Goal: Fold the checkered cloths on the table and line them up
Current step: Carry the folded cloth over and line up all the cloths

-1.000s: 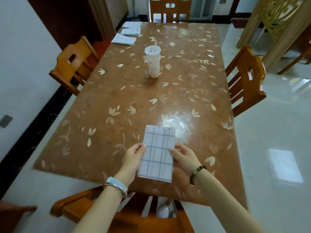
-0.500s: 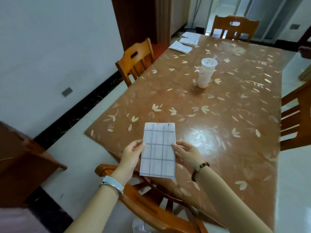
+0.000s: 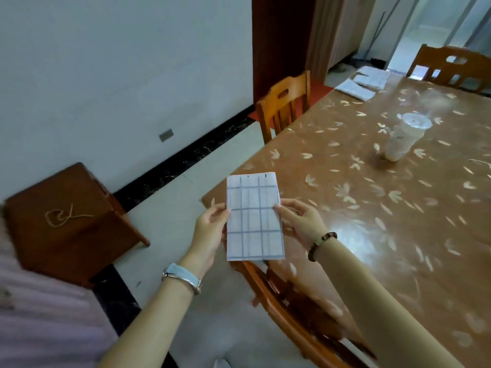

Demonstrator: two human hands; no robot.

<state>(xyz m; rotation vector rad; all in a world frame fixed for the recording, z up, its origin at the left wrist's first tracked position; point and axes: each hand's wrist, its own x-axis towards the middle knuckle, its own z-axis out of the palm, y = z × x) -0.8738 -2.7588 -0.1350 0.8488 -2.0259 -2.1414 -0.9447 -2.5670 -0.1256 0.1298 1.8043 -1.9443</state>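
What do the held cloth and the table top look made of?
Cloth: thin woven fabric, matte, blue check on white; it holds crisp folds. Table: brown leaf-patterned surface, glossy, probably under a clear plastic or glass cover, judging by the glare.

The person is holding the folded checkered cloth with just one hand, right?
Not quite. The head view shows both hands on the folded checkered cloth: the left hand pinches its left edge and the right hand its right edge.
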